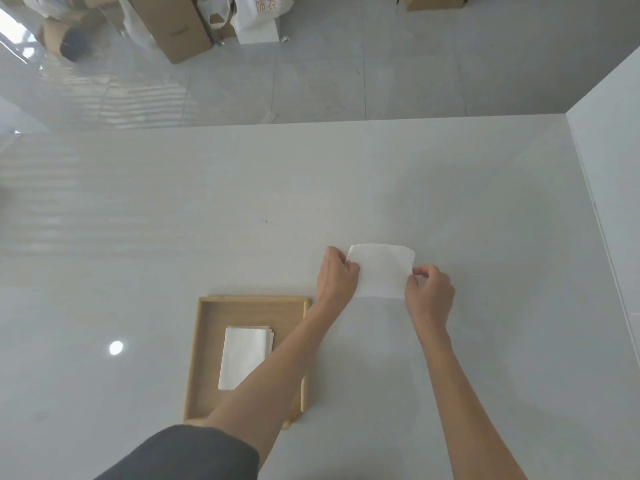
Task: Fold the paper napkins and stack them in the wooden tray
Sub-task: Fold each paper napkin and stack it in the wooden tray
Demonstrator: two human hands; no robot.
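Napkin in hand: your two hands hold one white paper napkin (381, 270) over the desk (207, 209), to the right of and just beyond the wooden tray (194, 355).
Left hand (337, 277): pinched closed on the napkin's left edge, near its far corner; the forearm crosses over the tray's right rail.
Right hand (431, 294): thumb and fingertips pinched on the right edge, lower down that side.
Napkin state: spread roughly flat between the two pinches; whether its lower edge touches the desk cannot be told.
Handling, weight: judge it very light; it offers no resistance and any draught or quick motion can lift it.
Handling, stiffness: soft and limp; it sags wherever you leave it unsupported, so keep light tension between the pinches.
Handling, strength: thin paper tears if you pull the edges apart hard.
Grip points: take it by edges or corners, fingertips only; bring matching corners together, then press the crease against the desk.
Stack (246, 356): folded napkins already lie inside the tray, edges slightly offset.
Placement: lay the folded piece squarely on that stack.
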